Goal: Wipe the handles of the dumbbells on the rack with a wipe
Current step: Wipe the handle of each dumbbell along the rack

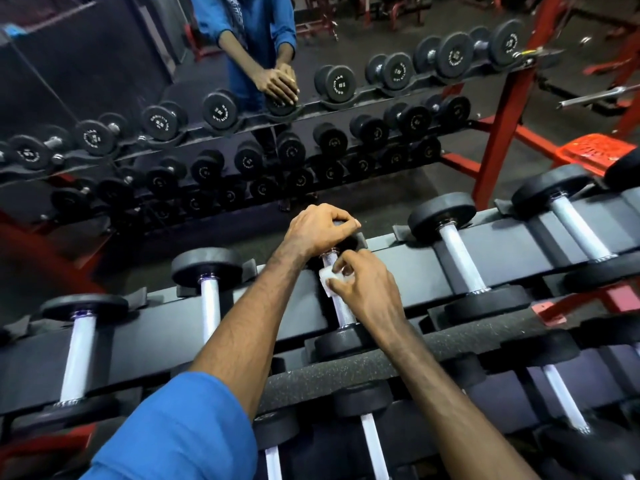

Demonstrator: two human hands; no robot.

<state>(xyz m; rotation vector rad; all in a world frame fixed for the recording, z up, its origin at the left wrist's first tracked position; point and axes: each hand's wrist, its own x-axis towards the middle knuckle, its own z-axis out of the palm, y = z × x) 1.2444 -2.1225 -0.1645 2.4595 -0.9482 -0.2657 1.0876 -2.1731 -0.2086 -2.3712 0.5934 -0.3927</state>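
Left hand (320, 228) curled over the far head of the middle dumbbell (341, 299) on the top tier of the rack (398, 254), gripping it. Right hand (367, 289) pinching a small white wipe (327, 282) against the knurled handle (343, 311), seemingly near its far end. 4 more dumbbells alongside on the same tier, 2 toward each end. Mirror (138, 98) behind the rack's far edge, reflecting both hands.

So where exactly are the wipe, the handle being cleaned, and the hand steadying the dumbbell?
wipe (327, 280), head view, on its white folded middle.
dumbbell handle (344, 311), head view, on the bare knurled shaft below the wipe.
left hand (320, 228), head view, on its back, gripping the far weight head.
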